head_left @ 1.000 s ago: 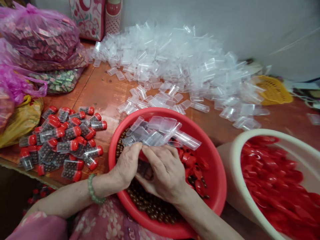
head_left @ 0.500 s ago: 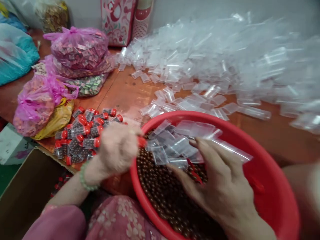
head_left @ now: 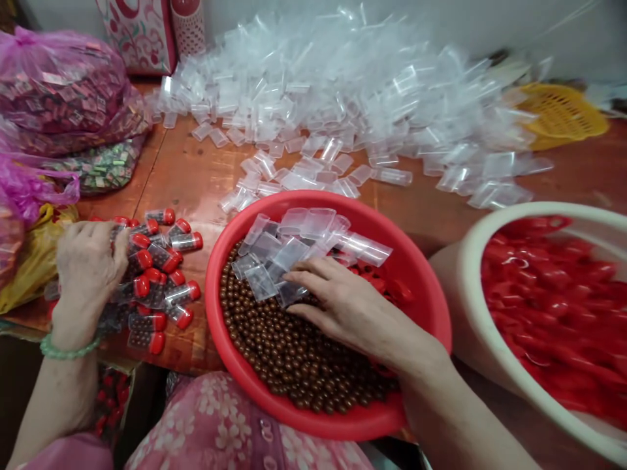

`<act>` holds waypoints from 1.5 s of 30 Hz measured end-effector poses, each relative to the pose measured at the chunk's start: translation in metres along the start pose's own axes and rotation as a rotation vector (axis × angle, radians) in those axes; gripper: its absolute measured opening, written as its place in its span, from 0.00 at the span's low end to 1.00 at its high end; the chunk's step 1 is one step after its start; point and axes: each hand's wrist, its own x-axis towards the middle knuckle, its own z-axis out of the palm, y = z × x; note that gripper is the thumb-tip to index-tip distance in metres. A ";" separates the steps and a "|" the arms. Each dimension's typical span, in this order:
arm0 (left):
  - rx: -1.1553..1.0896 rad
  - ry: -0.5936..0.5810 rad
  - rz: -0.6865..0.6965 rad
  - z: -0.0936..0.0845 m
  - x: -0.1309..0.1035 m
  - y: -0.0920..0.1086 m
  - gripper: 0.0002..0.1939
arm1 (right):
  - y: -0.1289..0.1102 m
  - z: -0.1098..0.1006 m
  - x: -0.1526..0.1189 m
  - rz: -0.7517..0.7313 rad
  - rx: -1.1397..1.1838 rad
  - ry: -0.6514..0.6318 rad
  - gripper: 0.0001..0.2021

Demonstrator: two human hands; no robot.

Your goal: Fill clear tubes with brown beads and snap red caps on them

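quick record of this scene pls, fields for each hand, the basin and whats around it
left hand: at the red-capped tubes on the table; grip hidden
right hand: inside the red basin, at the clear sleeves; whether gripping one is unclear
basin also holds: brown beads, red pieces
behind basin: large clear heap
right of basin: cream tub of red parts

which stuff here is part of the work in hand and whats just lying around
Likely part of the work:
red basin
brown beads
clear tubes
red-capped tubes
red plastic pieces
pale tub

Likely just lying around:
yellow basket
patterned bag
tied pink bag
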 end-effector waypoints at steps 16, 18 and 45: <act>-0.244 -0.661 1.145 0.037 0.018 0.153 0.11 | -0.013 -0.007 0.015 0.012 -0.104 -0.478 0.14; -0.219 -0.659 1.143 0.037 0.020 0.152 0.11 | -0.014 -0.010 0.015 0.037 -0.096 -0.505 0.14; -0.113 -0.612 1.159 0.041 0.026 0.136 0.15 | -0.028 0.015 0.022 -0.097 0.011 -0.577 0.12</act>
